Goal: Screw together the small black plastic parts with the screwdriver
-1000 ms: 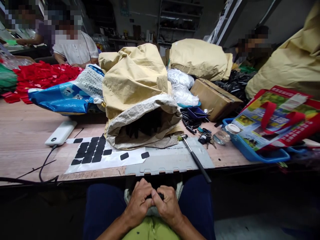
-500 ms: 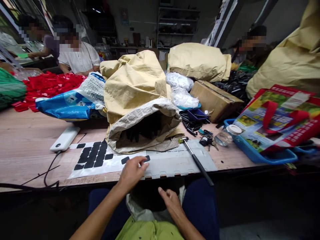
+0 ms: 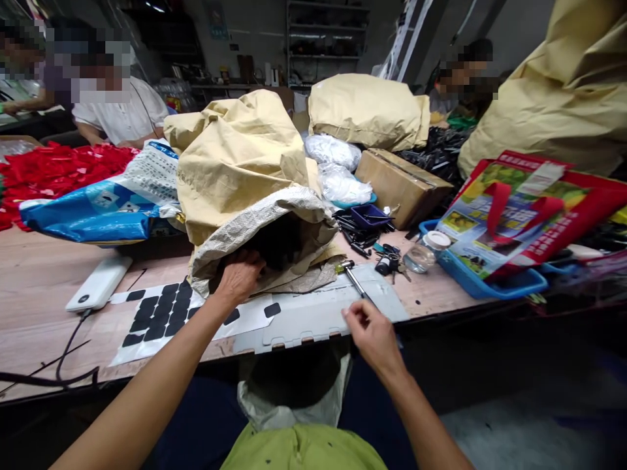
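Note:
My left hand point(image 3: 241, 275) is inside the mouth of a beige sack point(image 3: 240, 156) with a folded-back whitish rim. Its fingertips are lost among dark contents that I cannot make out. On the front part of the table, my right hand point(image 3: 371, 329) is closed over the handle of a hammer point(image 3: 356, 282); the lower handle is hidden behind the hand. The hammer's head rests on a grey board point(image 3: 313, 320). To the left lies a white sheet point(image 3: 120, 352) bearing rows of black rounded-square pads point(image 3: 159, 320), with a few loose ones beside them.
A white power bank point(image 3: 98, 284) with a cable sits at left, near a blue-and-white bag point(image 3: 93, 209). Keys point(image 3: 392, 261), a small jar point(image 3: 417, 258), a cardboard box point(image 3: 399, 186) and a blue tray point(image 3: 484, 281) stand at right. An open sack point(image 3: 289, 414) hangs below the table edge.
My left hand has moved up from the board into the sack's mouth. My right hand has risen from above my lap to the hammer handle. The view has turned slightly right.

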Available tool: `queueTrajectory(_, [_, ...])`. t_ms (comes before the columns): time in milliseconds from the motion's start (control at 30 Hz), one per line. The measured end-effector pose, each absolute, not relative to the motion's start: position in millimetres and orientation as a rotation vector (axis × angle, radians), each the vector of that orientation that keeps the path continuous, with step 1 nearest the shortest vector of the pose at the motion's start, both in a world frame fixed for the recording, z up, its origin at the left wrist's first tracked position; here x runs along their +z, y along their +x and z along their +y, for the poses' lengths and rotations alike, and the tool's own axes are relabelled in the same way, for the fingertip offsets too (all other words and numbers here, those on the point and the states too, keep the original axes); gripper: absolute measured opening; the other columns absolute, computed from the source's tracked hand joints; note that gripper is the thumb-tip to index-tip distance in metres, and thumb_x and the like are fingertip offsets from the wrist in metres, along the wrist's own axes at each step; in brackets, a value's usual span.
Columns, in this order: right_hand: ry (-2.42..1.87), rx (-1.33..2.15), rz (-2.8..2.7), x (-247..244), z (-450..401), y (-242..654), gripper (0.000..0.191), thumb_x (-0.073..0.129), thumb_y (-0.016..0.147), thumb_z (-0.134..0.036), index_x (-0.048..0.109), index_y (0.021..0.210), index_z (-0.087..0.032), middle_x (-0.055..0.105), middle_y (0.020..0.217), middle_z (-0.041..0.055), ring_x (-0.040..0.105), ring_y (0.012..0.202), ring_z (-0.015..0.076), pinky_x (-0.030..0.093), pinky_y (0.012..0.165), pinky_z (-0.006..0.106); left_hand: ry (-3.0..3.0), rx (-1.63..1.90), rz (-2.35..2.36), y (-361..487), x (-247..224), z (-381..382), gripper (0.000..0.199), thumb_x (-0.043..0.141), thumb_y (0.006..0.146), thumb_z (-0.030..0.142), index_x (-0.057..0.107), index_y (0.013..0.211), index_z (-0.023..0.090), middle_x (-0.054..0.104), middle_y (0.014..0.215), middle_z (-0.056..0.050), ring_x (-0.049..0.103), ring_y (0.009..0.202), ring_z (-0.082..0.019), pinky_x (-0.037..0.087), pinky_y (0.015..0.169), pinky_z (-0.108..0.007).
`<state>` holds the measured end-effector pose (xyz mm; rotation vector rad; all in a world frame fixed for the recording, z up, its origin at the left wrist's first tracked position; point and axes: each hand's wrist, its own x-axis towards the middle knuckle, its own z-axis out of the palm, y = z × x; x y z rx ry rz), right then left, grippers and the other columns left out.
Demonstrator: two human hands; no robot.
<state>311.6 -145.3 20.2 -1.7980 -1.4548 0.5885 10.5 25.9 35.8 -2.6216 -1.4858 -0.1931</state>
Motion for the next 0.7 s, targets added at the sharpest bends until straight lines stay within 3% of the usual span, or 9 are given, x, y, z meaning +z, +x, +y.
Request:
queueTrajectory(67, [-2.007,0.199,-1.488,23.0,-121.5,336.0,0.022,0.061,0.09,-0.04,0.067,0.097,-0.02,0.063,0.095,0.0066,0.056,0.095,0.0223,0.042,0.083,0.031,-2.676,-0.323,-1.468,21.1,39.2,13.1,0.018,0.064,0.089,0.022,0.074,0.104,0.024,0.071,0.106,-0.011,0.055,0.111,-0.035,0.04,0.094,-0.048])
queueTrajectory(100, [-2.12,0.091,-1.507,21.7,-111.1,344.9,0.027,0.063,0.089,-0.039,0.068,0.108,-0.02,0.063,0.105,0.0094,0.056,0.102,0.0254,0.042,0.086,0.033,-2.718,-0.373,-1.451,28.4,39.7,5.2,0.016,0.065,0.09,0.026,0.073,0.104,0.025,0.072,0.103,-0.01,0.056,0.11,-0.034,0.038,0.095,-0.048])
queueTrajectory(167, [-2.292,0.073,-1.57,16.3,-94.1,355.2,0.034,0.063,0.09,-0.041,0.066,0.117,-0.02,0.063,0.111,0.012,0.057,0.106,0.028,0.042,0.085,0.035,-2.83,-0.418,-1.407,45.6,36.7,-11.0,0.014,0.068,0.09,0.03,0.071,0.103,0.026,0.073,0.1,-0.008,0.056,0.106,-0.031,0.037,0.094,-0.046])
queueTrajectory(333, [-2.353,0.235,-1.623,2.9,-79.5,355.9,0.021,0.052,0.096,-0.033,0.064,0.108,-0.021,0.066,0.108,0.0101,0.062,0.098,0.0231,0.042,0.079,0.031,-3.009,-0.486,-1.471,76.1,10.5,-36.5,0.016,0.072,0.089,0.034,0.071,0.103,0.026,0.071,0.101,-0.005,0.058,0.101,-0.027,0.039,0.088,-0.041])
queueTrajectory(500, [-2.124,0.318,-1.443,-2.0,-102.1,353.5,0.018,0.052,0.092,-0.036,0.057,0.098,-0.02,0.066,0.099,0.0092,0.063,0.09,0.0224,0.045,0.077,0.031,-3.022,-0.734,-1.611,63.9,-11.2,-42.2,0.033,0.079,0.083,0.04,0.072,0.112,0.025,0.068,0.102,-0.005,0.058,0.099,-0.026,0.041,0.088,-0.038])
queueTrajectory(633, [-1.902,0.634,-1.375,4.3,-129.2,331.7,0.025,0.05,0.093,-0.043,0.051,0.109,-0.023,0.066,0.078,0.0,0.062,0.067,0.0185,0.045,0.065,0.029,-2.979,-0.913,-1.672,56.3,-22.8,-45.3,0.026,0.077,0.086,0.038,0.075,0.108,0.024,0.067,0.095,-0.004,0.058,0.095,-0.024,0.041,0.086,-0.037])
queueTrajectory(700, [-1.864,0.673,-1.419,10.1,-139.0,314.2,0.029,0.051,0.093,-0.04,0.051,0.116,-0.023,0.067,0.077,-0.0017,0.062,0.066,0.0178,0.044,0.065,0.028,-2.961,-0.943,-1.683,57.1,-27.0,-46.1,0.024,0.077,0.087,0.038,0.076,0.107,0.025,0.067,0.094,-0.004,0.058,0.096,-0.025,0.041,0.086,-0.037])
